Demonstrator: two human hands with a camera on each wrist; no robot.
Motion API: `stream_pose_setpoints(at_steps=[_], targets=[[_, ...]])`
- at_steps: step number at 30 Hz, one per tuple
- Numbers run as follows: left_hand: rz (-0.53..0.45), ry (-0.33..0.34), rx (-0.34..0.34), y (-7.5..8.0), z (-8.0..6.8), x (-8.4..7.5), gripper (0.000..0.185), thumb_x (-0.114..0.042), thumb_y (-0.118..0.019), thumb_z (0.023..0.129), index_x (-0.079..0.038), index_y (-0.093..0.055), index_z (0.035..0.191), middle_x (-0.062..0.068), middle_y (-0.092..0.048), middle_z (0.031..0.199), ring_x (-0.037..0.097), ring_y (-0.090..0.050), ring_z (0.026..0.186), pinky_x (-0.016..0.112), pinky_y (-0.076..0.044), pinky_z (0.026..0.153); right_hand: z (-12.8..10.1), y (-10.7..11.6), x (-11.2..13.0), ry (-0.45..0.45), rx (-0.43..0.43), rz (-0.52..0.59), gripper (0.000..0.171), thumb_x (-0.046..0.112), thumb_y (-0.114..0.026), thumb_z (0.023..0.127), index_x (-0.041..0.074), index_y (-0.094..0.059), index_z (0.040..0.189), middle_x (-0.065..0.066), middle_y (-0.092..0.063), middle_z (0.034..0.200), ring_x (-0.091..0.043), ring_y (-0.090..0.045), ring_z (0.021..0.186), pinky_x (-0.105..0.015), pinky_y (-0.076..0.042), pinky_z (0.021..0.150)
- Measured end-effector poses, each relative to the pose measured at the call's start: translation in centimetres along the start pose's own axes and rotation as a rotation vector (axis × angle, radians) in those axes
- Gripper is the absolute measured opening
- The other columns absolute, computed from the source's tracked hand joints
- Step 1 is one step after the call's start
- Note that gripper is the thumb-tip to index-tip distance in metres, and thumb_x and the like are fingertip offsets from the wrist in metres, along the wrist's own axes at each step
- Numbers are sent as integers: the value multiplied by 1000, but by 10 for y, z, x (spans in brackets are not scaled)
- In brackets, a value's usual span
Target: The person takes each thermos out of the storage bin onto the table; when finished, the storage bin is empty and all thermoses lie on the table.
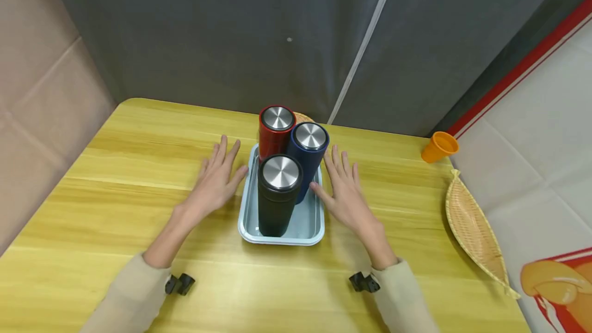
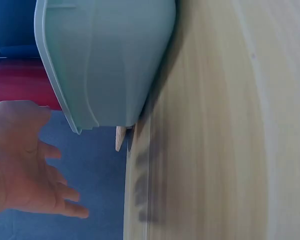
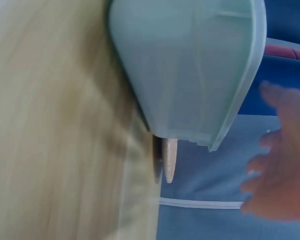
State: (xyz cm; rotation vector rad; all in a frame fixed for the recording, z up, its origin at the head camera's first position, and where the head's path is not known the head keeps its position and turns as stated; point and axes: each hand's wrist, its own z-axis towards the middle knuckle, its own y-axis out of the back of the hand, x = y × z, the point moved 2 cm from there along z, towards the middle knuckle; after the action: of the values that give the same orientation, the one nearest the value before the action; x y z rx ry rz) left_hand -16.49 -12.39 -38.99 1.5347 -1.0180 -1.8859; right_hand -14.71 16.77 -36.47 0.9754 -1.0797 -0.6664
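Three lidded thermos bottles stand in a light blue plastic tray (image 1: 307,227) on the wooden table: a red thermos (image 1: 274,140) at the back, a blue thermos (image 1: 307,161) to its right, and a black thermos (image 1: 275,207) in front. Their lids have shiny steel tops. My left hand (image 1: 216,181) hovers at the tray's left side, fingers spread and straight, thumb tip close to the rim. On the other side my right hand (image 1: 344,194) is spread too, its thumb near the blue thermos. Both wrist views show the tray's side wall (image 2: 110,60) beside an outstretched hand holding nothing.
At the right edge of the table an orange cup (image 1: 439,147) stands behind a leaf-shaped woven basket (image 1: 476,235). Another woven piece (image 1: 302,116) peeks out behind the bottles. A grey curtain (image 1: 222,35) hangs along the back, with walls at both sides.
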Motion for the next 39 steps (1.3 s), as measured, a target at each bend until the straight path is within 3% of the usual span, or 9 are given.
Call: stream_pose_setpoints(at_steps=[6, 9, 12, 14, 18, 21, 24, 29, 39], targets=[[-164, 40, 30, -1, 2, -7, 70, -43, -43, 101, -9, -13, 155, 24, 4, 157, 47, -7, 141, 65, -12, 112, 6, -2, 2, 119, -27, 248, 93, 39, -68, 90, 25, -4, 156, -1, -2, 161, -25, -2, 146, -54, -9, 118], [-243, 48, 30, -2, 4, -9, 69, -37, -48, 101, -5, -16, 153, 29, -13, 154, 47, -29, 135, 61, -30, 108, 8, -2, 5, 122, -28, 426, 92, 30, -73, 87, 23, -12, 155, -1, -15, 159, -22, -14, 144, -50, -19, 117], [-378, 72, 18, -2, 4, -9, 66, -27, -52, 101, -2, -19, 152, 30, -29, 147, 42, -54, 114, 51, -52, 91, 11, -1, 8, 96, -34, 628, 86, 17, -75, 85, 18, -22, 153, -5, -28, 155, -22, -28, 140, -46, -30, 114], [-490, 101, 15, -3, 4, -7, 63, -21, -53, 100, -1, -20, 151, 31, -36, 140, 39, -62, 99, 46, -59, 77, 12, -1, 10, 82, -42, 731, 84, 8, -75, 84, 14, -26, 151, -6, -34, 151, -24, -34, 136, -44, -35, 111], [-668, 132, 34, -3, 2, -4, 58, -11, -54, 99, 3, -24, 148, 31, -47, 125, 33, -65, 79, 49, -60, 63, 14, 6, 20, 73, -69, 799, 82, 0, -75, 81, 8, -30, 149, -13, -40, 144, -28, -39, 132, -44, -39, 108], [-727, 135, 61, -5, 1, -4, 55, -8, -55, 98, 5, -29, 144, 29, -52, 116, 28, -64, 70, 53, -58, 61, 15, 13, 30, 63, -75, 823, 79, -4, -74, 80, 2, -31, 146, -19, -44, 140, -31, -41, 129, -46, -40, 107], [-741, 132, 77, -6, 2, -4, 53, -6, -56, 96, 5, -33, 142, 27, -55, 110, 31, -62, 64, 53, -58, 58, 16, 17, 37, 51, -83, 843, 76, -8, -72, 80, -3, -32, 144, -22, -46, 136, -33, -43, 126, -48, -41, 106], [-753, 148, 90, -11, 8, -7, 51, -5, -57, 95, 0, -37, 141, 23, -56, 104, 38, -59, 61, 49, -57, 54, 20, 9, 26, 32, -134, 852, 73, -9, -73, 79, -1, -37, 141, -22, -49, 131, -31, -48, 121, -44, -45, 102], [-812, 172, 99, -16, 10, 1, 53, -4, -59, 94, 0, -36, 142, 23, -54, 104, 26, -59, 55, 47, -58, 51, 25, -8, 10, 100, -198, 911, 71, -3, -77, 77, 4, -44, 139, -14, -53, 130, -28, -52, 117, -37, -51, 96]])
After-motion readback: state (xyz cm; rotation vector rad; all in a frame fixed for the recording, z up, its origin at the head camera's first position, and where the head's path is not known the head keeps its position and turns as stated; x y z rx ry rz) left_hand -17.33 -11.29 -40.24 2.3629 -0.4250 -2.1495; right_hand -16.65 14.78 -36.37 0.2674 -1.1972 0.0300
